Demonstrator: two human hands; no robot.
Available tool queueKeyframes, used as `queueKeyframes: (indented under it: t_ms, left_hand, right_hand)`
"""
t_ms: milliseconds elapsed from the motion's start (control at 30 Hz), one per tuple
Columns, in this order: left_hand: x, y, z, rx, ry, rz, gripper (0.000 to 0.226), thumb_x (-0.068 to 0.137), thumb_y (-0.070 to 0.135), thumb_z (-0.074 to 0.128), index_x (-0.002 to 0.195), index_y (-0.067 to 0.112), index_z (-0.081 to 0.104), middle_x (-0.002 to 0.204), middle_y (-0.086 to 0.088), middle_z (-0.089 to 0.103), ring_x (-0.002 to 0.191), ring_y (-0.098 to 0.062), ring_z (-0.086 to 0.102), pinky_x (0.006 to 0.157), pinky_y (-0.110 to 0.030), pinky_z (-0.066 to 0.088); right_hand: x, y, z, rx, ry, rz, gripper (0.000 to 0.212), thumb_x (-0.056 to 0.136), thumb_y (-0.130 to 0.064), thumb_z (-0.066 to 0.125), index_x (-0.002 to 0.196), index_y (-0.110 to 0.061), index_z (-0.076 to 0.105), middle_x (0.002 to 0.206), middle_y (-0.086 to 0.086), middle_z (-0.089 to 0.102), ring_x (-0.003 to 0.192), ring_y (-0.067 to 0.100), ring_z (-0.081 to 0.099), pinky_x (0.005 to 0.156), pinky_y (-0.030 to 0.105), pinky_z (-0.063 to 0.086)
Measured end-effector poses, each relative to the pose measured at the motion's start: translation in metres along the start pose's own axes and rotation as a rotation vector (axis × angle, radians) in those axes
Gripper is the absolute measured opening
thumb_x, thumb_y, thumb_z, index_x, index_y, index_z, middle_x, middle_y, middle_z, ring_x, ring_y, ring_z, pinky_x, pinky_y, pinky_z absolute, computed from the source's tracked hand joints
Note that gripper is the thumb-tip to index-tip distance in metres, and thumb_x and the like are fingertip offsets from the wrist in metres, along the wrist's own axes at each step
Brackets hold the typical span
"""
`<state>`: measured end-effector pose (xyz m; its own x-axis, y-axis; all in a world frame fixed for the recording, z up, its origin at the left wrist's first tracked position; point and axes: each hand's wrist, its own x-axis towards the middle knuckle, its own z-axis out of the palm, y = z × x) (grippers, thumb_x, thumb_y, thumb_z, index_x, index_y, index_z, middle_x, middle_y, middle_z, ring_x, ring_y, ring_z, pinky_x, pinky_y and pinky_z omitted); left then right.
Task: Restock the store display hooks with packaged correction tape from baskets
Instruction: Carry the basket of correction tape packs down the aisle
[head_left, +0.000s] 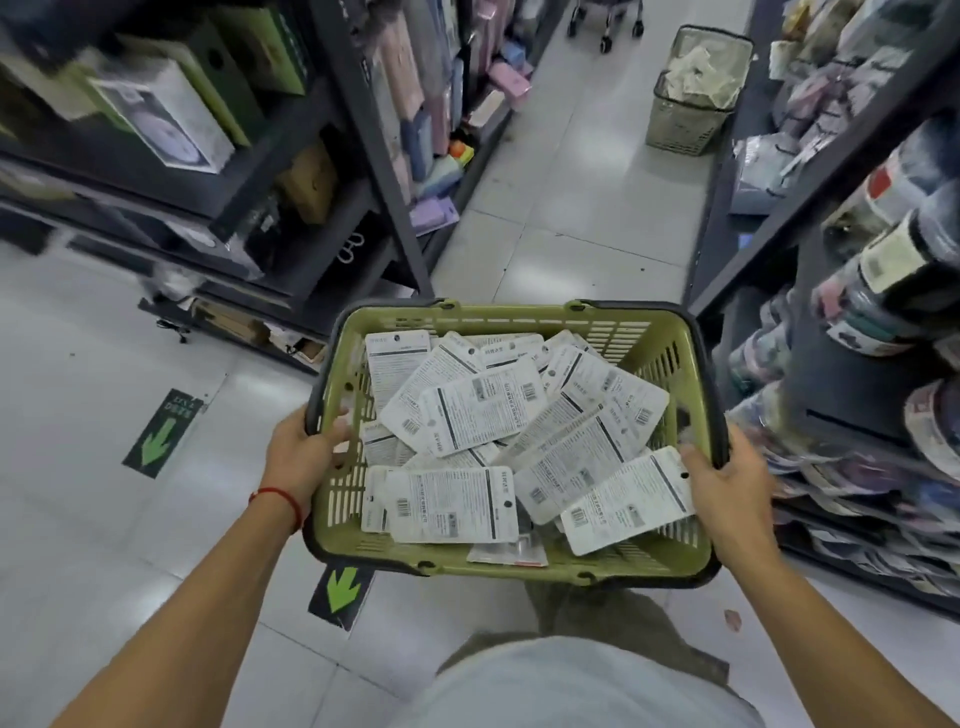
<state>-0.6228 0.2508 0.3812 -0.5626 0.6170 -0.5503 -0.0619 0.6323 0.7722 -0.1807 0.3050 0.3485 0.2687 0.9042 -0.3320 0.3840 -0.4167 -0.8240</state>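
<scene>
Head view: I hold the green basket (670, 358) off the floor, in the aisle between two shelving units. My left hand (304, 452) grips its left rim, thumb inside; a red string (280, 498) circles that wrist. My right hand (727, 480) grips the right rim. The correction tape packs (483, 410) lie loose in the basket, printed backs up. A second basket (685, 122) stands on the floor farther down the aisle.
</scene>
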Motion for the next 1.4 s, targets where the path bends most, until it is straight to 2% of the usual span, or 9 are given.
queueKeyframes:
  t_ms: [133, 267, 367, 467, 667, 833, 1033, 1233, 1400]
  left_hand:
    - [0.066, 0.072, 0.022, 0.052, 0.066, 0.057, 0.013, 0.095, 0.008, 0.072, 0.1, 0.02, 0.073, 0.094, -0.014, 0.08, 0.08, -0.04, 0.078, 0.066, -0.054, 0.065]
    - [0.136, 0.145, 0.049, 0.094, 0.083, 0.09, 0.014, 0.096, 0.009, 0.069, 0.106, 0.018, 0.072, 0.102, -0.015, 0.079, 0.092, -0.039, 0.077, 0.079, -0.059, 0.064]
    - [0.194, 0.198, 0.078, 0.107, 0.069, 0.093, 0.013, 0.093, 0.015, 0.071, 0.101, 0.024, 0.075, 0.101, -0.011, 0.079, 0.094, -0.036, 0.077, 0.084, -0.058, 0.063]
    - [0.259, 0.245, 0.118, 0.105, 0.037, 0.099, 0.014, 0.088, 0.019, 0.072, 0.096, 0.029, 0.076, 0.096, -0.007, 0.08, 0.091, -0.032, 0.078, 0.085, -0.058, 0.063]
    - [0.392, 0.331, 0.218, 0.179, -0.075, 0.112, 0.024, 0.076, 0.036, 0.07, 0.099, 0.038, 0.076, 0.096, -0.002, 0.08, 0.094, -0.033, 0.076, 0.091, -0.056, 0.061]
    - [0.47, 0.408, 0.305, 0.23, -0.102, 0.137, 0.032, 0.074, 0.046, 0.068, 0.1, 0.028, 0.075, 0.093, -0.002, 0.079, 0.092, -0.032, 0.074, 0.091, -0.052, 0.06]
    - [0.547, 0.514, 0.411, 0.301, -0.124, 0.167, 0.02, 0.081, 0.036, 0.071, 0.101, 0.036, 0.074, 0.092, 0.0, 0.08, 0.092, -0.029, 0.076, 0.09, -0.054, 0.061]
    - [0.6, 0.649, 0.522, 0.397, -0.096, 0.272, 0.004, 0.088, 0.035, 0.071, 0.092, 0.036, 0.069, 0.096, -0.004, 0.077, 0.096, -0.034, 0.073, 0.091, -0.056, 0.059]
    - [0.649, 0.746, 0.596, 0.354, -0.08, 0.284, 0.024, 0.071, 0.056, 0.068, 0.091, 0.043, 0.072, 0.093, -0.007, 0.078, 0.092, -0.036, 0.075, 0.086, -0.059, 0.061]
  right_hand:
    - [0.087, -0.041, 0.041, 0.075, 0.006, -0.014, 0.03, 0.099, -0.013, 0.067, 0.118, -0.035, 0.062, 0.099, -0.005, 0.073, 0.086, 0.013, 0.074, 0.067, 0.031, 0.06]
    - [0.164, -0.099, 0.063, 0.072, 0.053, 0.01, 0.028, 0.096, -0.017, 0.069, 0.116, -0.035, 0.063, 0.089, -0.019, 0.068, 0.065, -0.009, 0.066, 0.045, 0.007, 0.043]
    - [0.223, -0.143, 0.071, 0.099, 0.108, 0.009, 0.033, 0.094, -0.016, 0.071, 0.109, -0.045, 0.062, 0.09, -0.02, 0.069, 0.076, -0.002, 0.067, 0.056, 0.02, 0.047]
    - [0.283, -0.17, 0.076, 0.079, 0.149, 0.012, 0.029, 0.095, -0.014, 0.071, 0.119, -0.029, 0.065, 0.101, -0.005, 0.073, 0.082, 0.0, 0.067, 0.069, 0.025, 0.051]
    - [0.403, -0.227, 0.079, 0.015, 0.266, 0.073, 0.044, 0.096, -0.017, 0.073, 0.137, -0.014, 0.06, 0.121, 0.013, 0.073, 0.111, 0.036, 0.071, 0.097, 0.059, 0.057]
    - [0.505, -0.273, 0.076, -0.013, 0.335, 0.088, 0.035, 0.096, -0.012, 0.071, 0.13, -0.011, 0.063, 0.114, 0.015, 0.074, 0.103, 0.038, 0.072, 0.091, 0.055, 0.059]
    - [0.65, -0.301, 0.072, 0.102, 0.347, 0.208, 0.058, 0.097, -0.017, 0.073, 0.15, -0.011, 0.051, 0.141, 0.016, 0.063, 0.128, 0.034, 0.062, 0.11, 0.052, 0.05]
    - [0.795, -0.35, 0.049, 0.153, 0.354, 0.253, 0.037, 0.097, -0.019, 0.073, 0.132, -0.024, 0.06, 0.099, 0.0, 0.072, 0.078, 0.007, 0.071, 0.065, 0.028, 0.055]
    - [0.925, -0.416, 0.025, 0.106, 0.361, 0.214, 0.045, 0.097, -0.021, 0.074, 0.139, -0.016, 0.058, 0.115, 0.002, 0.066, 0.098, 0.022, 0.065, 0.087, 0.035, 0.051]
